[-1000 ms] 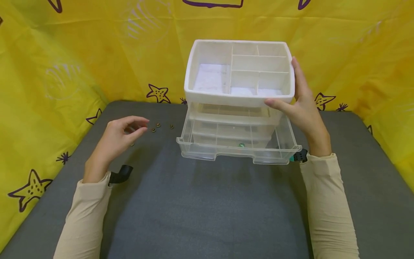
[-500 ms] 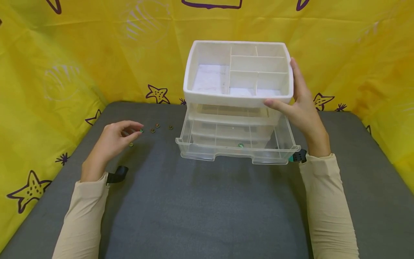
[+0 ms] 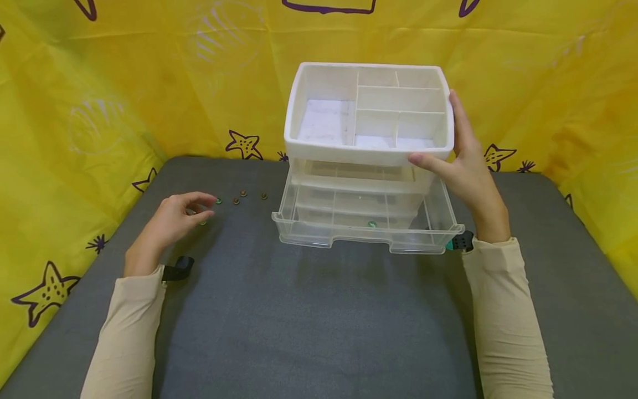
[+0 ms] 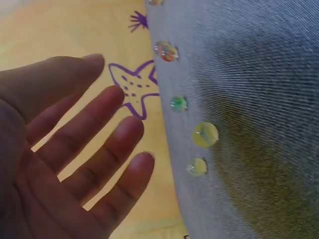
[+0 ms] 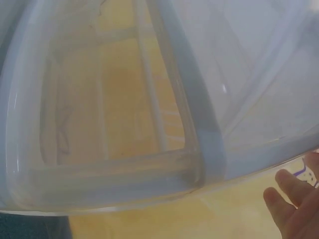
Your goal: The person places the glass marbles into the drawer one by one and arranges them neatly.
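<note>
My left hand [image 3: 171, 224] hovers over the left of the table with its fingers loosely bent and nothing in them. Just beyond the fingertips lies a green marble [image 3: 218, 200]. Brownish marbles [image 3: 240, 198] sit a little to its right, and a yellow marble [image 4: 205, 135] shows in the left wrist view. At the right, my right hand [image 3: 471, 172] grips the upper corner of a white plastic drawer unit [image 3: 369, 155], thumb on the front rim and fingers along the side. Its clear bottom drawer [image 3: 369, 233] is pulled out, with a green marble [image 3: 372, 224] inside.
The unit's top tray [image 3: 324, 119] is split into several compartments. A dark grey cloth [image 3: 319, 321] covers the table. Yellow printed fabric [image 3: 199, 72] encloses the back and sides.
My left hand has drawn back to the left and down, and the green marble by its fingertips has come into view. My right hand and the drawer unit hold still.
</note>
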A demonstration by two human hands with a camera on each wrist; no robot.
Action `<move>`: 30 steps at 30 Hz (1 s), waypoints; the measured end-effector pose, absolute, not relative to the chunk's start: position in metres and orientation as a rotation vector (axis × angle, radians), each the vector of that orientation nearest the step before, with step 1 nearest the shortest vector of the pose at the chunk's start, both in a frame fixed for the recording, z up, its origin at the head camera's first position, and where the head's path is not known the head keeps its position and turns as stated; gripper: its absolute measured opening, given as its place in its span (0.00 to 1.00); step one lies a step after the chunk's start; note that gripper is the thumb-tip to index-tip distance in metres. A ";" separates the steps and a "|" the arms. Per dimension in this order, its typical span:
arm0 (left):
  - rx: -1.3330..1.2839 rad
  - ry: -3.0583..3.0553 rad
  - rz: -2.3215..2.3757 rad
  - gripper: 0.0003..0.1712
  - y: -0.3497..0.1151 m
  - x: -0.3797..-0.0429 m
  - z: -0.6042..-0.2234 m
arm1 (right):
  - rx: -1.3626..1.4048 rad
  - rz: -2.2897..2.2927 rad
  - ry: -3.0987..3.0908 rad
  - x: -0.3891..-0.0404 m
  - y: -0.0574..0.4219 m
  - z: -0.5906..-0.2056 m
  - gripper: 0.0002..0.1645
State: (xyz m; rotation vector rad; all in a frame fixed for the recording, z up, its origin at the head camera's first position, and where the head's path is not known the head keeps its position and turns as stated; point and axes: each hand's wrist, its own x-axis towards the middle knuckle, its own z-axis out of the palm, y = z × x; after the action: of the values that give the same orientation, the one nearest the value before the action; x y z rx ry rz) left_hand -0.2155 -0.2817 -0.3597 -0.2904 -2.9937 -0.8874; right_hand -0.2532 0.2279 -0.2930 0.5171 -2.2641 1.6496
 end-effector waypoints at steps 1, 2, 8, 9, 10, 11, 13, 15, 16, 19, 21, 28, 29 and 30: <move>-0.288 -3.013 -0.886 0.18 -0.283 -0.216 -0.361 | 0.518 1.653 -2.261 -0.253 0.228 -0.293 0.65; -0.285 -3.028 -0.883 0.18 -0.284 -0.217 -0.362 | 0.519 1.659 -2.257 -0.253 0.228 -0.293 0.65; -0.263 -3.066 -0.836 0.19 -0.289 -0.220 -0.368 | 0.521 1.671 -2.242 -0.254 0.228 -0.294 0.65; -0.259 -3.070 -0.828 0.19 -0.289 -0.220 -0.369 | 0.517 1.667 -2.243 -0.254 0.228 -0.294 0.65; -0.258 -3.076 -0.821 0.19 -0.290 -0.220 -0.370 | 0.513 1.661 -2.246 -0.254 0.228 -0.294 0.65; -0.256 -3.086 -0.817 0.19 -0.291 -0.221 -0.371 | 0.510 1.655 -2.249 -0.254 0.228 -0.294 0.65; -0.258 -3.105 -0.814 0.19 -0.293 -0.221 -0.374 | 0.505 1.646 -2.253 -0.255 0.228 -0.294 0.66; -0.266 -3.121 -0.816 0.20 -0.295 -0.222 -0.376 | 0.505 1.644 -2.253 -0.255 0.229 -0.294 0.66; -0.270 -3.128 -0.818 0.20 -0.295 -0.222 -0.376 | 0.507 1.649 -2.249 -0.255 0.229 -0.294 0.66; -0.271 -3.147 -0.819 0.19 -0.297 -0.223 -0.378 | 0.509 1.664 -2.240 -0.255 0.229 -0.294 0.66; -0.261 -3.167 -0.821 0.20 -0.298 -0.224 -0.379 | 0.508 1.672 -2.237 -0.255 0.228 -0.294 0.65; -0.278 -3.236 -0.873 0.24 -0.302 -0.223 -0.379 | 0.518 1.670 -2.230 -0.254 0.228 -0.294 0.65; -0.279 -3.243 -0.875 0.24 -0.302 -0.223 -0.379 | 0.520 1.672 -2.227 -0.254 0.228 -0.294 0.65; -0.278 -3.251 -0.877 0.25 -0.303 -0.223 -0.379 | 0.524 1.676 -2.222 -0.254 0.228 -0.294 0.65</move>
State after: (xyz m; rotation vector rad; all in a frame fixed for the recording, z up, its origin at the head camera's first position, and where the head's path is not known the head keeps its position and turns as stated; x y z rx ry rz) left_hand -0.2228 -0.3031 -0.3791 -0.2785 -3.2505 -0.8772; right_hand -0.2545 0.2279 -0.2939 0.5241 -2.2225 1.6764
